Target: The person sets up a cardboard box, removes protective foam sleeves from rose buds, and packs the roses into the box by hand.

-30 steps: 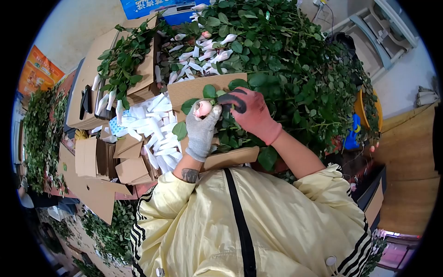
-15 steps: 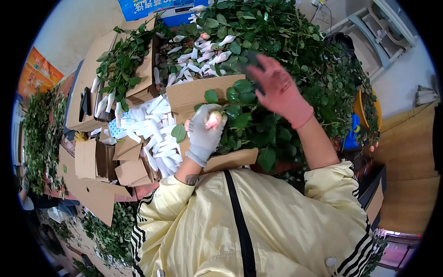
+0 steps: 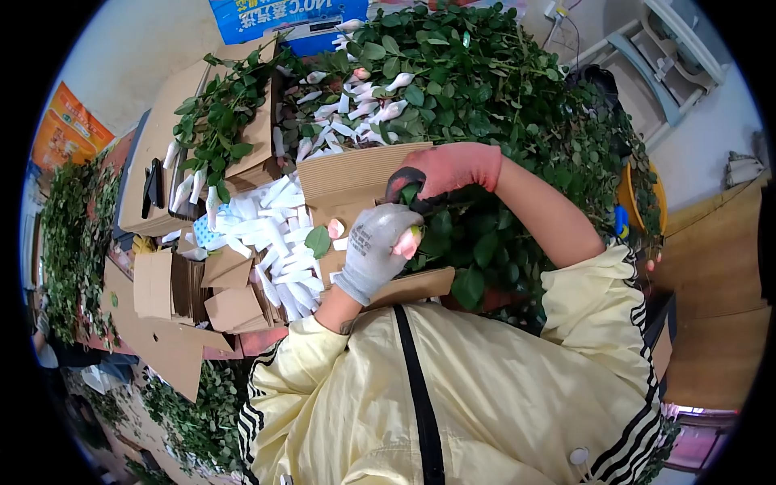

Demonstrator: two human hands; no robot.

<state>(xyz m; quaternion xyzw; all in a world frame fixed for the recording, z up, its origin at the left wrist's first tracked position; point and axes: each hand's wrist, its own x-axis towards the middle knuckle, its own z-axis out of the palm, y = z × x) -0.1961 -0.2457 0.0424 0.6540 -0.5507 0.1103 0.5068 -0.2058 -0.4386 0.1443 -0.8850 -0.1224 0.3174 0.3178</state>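
Observation:
My left hand (image 3: pixel 376 246), in a pale grey glove, is closed around a pink rose (image 3: pixel 406 242), its bloom showing beside the fingers. Just above it, my right hand (image 3: pixel 432 174), in a pink glove with dark fingertips, has its fingers curled around green rose leaves (image 3: pixel 411 192). The stems there are mostly hidden by the gloves. Both hands are over a corrugated cardboard sheet (image 3: pixel 347 174) folded up at its edges. Another pink rose bloom (image 3: pixel 335 229) lies on the cardboard left of my left hand, by a single leaf (image 3: pixel 318 241).
White foam sleeves (image 3: pixel 279 242) are heaped left of the cardboard. Sleeved rose buds (image 3: pixel 392 111) lie beyond it. A large mass of leafy stems (image 3: pixel 517 105) covers the right side. Cardboard pieces (image 3: pixel 153 283) stand at left, and a yellow basket (image 3: pixel 638 198) is at right.
My right hand has come down and left from above the leaves and closed on some beside my left hand. The left hand has shifted slightly right and down with the rose.

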